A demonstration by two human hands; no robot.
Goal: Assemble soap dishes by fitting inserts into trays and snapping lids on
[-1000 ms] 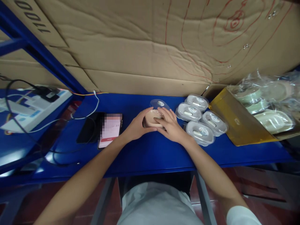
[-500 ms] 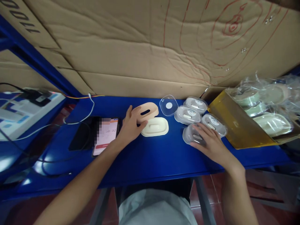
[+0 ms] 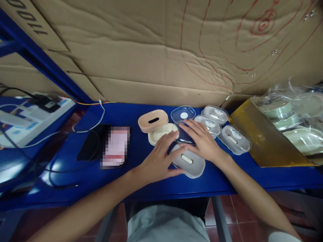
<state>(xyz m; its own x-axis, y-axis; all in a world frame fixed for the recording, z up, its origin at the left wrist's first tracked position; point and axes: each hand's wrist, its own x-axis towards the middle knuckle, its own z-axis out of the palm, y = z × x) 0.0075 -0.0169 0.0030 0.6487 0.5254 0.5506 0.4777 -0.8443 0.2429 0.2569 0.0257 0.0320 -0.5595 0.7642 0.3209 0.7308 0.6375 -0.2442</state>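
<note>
Across the blue table (image 3: pixel 156 183), the left hand (image 3: pixel 158 159) is placed at nine o'clock of a grey container (image 3: pixel 195 166), the right hand (image 3: pixel 203 143) at one; a clear lid (image 3: pixel 183 135) is seen at twelve. Whether either hand is clamped cannot be told.

A grey case (image 3: pixel 199 166), a rounded oblong, lies flat, 1 pale bar (image 3: pixel 186 159) set in its top. Just behind it is 1 clear lid (image 3: pixel 186 137), partly hidden. To the left, a shallow cream tray (image 3: pixel 157 136) lies just in front of a peach cover (image 3: pixel 145 126), whose dark slot (image 3: pixel 153 120) faces up.
</note>
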